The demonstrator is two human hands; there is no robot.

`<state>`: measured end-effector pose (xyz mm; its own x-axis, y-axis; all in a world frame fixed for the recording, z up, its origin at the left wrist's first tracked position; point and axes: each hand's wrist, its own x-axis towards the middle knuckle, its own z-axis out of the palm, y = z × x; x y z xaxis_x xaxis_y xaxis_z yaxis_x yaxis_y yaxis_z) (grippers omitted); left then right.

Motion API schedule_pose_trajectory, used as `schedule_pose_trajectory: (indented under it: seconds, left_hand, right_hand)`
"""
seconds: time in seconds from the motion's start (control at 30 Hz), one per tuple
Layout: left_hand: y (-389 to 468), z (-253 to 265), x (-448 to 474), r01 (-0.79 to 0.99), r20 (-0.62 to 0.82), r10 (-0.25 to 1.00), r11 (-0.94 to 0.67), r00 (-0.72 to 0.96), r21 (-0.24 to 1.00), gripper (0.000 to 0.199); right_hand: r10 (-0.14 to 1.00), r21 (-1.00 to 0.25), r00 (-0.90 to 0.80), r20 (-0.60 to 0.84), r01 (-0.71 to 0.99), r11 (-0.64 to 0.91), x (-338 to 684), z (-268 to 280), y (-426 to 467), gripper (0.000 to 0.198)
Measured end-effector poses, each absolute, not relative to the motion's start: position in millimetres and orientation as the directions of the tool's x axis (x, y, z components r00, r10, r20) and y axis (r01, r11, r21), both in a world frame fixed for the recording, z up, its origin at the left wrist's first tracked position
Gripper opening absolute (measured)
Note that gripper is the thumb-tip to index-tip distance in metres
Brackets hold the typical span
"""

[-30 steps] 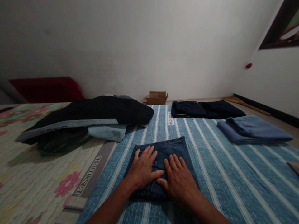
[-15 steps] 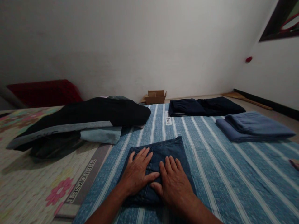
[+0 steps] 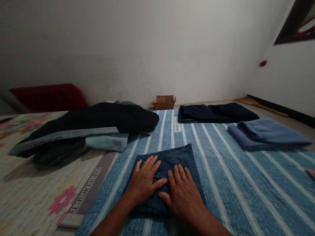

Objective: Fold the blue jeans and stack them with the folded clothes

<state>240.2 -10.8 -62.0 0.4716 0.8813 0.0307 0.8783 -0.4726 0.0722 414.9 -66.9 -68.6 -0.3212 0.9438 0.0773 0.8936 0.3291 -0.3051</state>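
Observation:
A folded pair of dark blue jeans point(image 3: 172, 155) lies in front of me on a blue cloth with white stripes point(image 3: 236, 193). On its left half my left hand point(image 3: 145, 180) rests flat, fingers spread and thumb pointing right. My right hand point(image 3: 183, 190) lies palm down on the right half, fingers stretched forward. The two thumbs are close together but apart. Both hands press on the denim without gripping it, and they cover much of its middle.
To the left, a heap of clothes with a black garment point(image 3: 105, 114) and a light blue denim piece point(image 3: 107, 142) lies partly on a flowered mat point(image 3: 29, 196). Folded navy garments point(image 3: 216, 111) and a folded grey-blue garment point(image 3: 268, 132) are at right. A cardboard box point(image 3: 164, 103) stands by the wall.
Hardly anything differs. Both hands stay flat on the jeans in the same place, and the view has shifted very slightly.

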Motion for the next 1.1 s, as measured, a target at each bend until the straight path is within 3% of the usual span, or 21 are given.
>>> schedule_pose_trajectory:
  seconds: [1.1]
  left_hand:
    - [-13.0,-57.5,242.5,0.883,0.016,0.887,-0.462,0.462,0.08,0.067]
  right_hand:
    - [0.942,-0.308,-0.32,0.098,0.891,0.334,415.7,-69.9,-67.9,0.072]
